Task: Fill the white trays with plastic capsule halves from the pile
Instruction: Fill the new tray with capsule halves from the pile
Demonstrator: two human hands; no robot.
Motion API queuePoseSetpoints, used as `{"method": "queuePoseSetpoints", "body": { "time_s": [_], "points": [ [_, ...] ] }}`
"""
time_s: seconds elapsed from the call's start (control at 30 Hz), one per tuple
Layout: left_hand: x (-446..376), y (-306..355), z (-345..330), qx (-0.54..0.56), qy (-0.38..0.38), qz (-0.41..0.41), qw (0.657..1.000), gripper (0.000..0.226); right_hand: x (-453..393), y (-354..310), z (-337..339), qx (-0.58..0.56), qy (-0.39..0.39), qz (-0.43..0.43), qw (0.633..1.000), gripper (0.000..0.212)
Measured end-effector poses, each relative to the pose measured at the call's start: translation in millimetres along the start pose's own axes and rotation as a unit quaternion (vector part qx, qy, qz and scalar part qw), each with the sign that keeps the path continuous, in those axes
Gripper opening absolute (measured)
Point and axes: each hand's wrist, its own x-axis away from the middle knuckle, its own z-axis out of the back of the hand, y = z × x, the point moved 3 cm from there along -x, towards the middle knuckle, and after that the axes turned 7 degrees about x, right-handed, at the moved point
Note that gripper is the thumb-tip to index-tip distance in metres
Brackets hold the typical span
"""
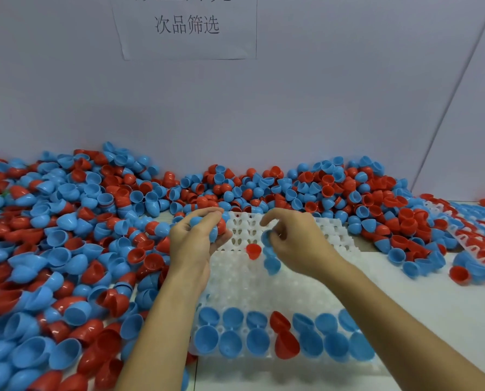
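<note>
A white tray (263,286) lies in front of me, its near two rows filled with blue capsule halves and two red ones. A red half (253,251) and a blue half (272,265) sit in its middle rows. My left hand (191,244) grips a bunch of blue and red capsule halves (207,225) over the tray's far left corner. My right hand (295,244) pinches a single blue half (266,238) just above the tray's middle. A big pile of blue and red halves (66,249) covers the table to the left and along the back.
A second white tray (472,238), loaded with red and blue halves, runs along the right side. Loose halves (422,266) lie between the trays. A wall with a paper sign (186,25) stands right behind the pile.
</note>
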Motion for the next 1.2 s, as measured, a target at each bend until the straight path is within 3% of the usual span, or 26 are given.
{"method": "queuePoseSetpoints", "body": {
  "time_s": [0.17,0.4,0.63,0.83,0.9,1.0,1.1,1.2],
  "points": [
    [0.6,-0.3,-2.2,-0.011,-0.005,-0.008,1.0,0.026,-25.9,13.2,-0.3,0.098,-0.079,0.007,0.992,0.026],
    [1.2,-0.3,-2.2,-0.018,0.002,-0.012,1.0,0.022,-33.9,-7.9,-20.1,0.164,-0.148,0.076,0.972,0.031],
    [1.9,0.4,-3.6,-0.026,-0.008,-0.02,0.999,0.03,-39.7,-14.0,-26.1,0.243,-0.159,0.056,0.955,0.021],
    [1.7,0.6,-2.7,-0.021,0.0,-0.018,1.0,0.028,-44.2,-12.0,-19.1,0.151,-0.14,0.03,0.978,0.017],
    [1.4,0.5,-1.9,-0.021,0.004,-0.017,1.0,0.028,-48.7,-11.9,-15.2,0.099,-0.12,0.013,0.988,0.01],
    [0.2,-0.1,-0.8,-0.018,0.012,-0.013,1.0,0.028,-58.2,-17.1,-8.4,-0.016,-0.101,-0.034,0.994,0.015],
    [-2.0,-0.5,3.0,-0.013,0.034,-0.006,0.999,0.023,-71.8,-29.1,-8.9,-0.129,-0.153,-0.117,0.973,0.021],
    [-4.1,0.2,7.2,-0.016,0.043,0.001,0.999,0.023,-88.3,-58.5,-12.7,-0.181,-0.214,-0.113,0.953,0.039]
  ]
}}
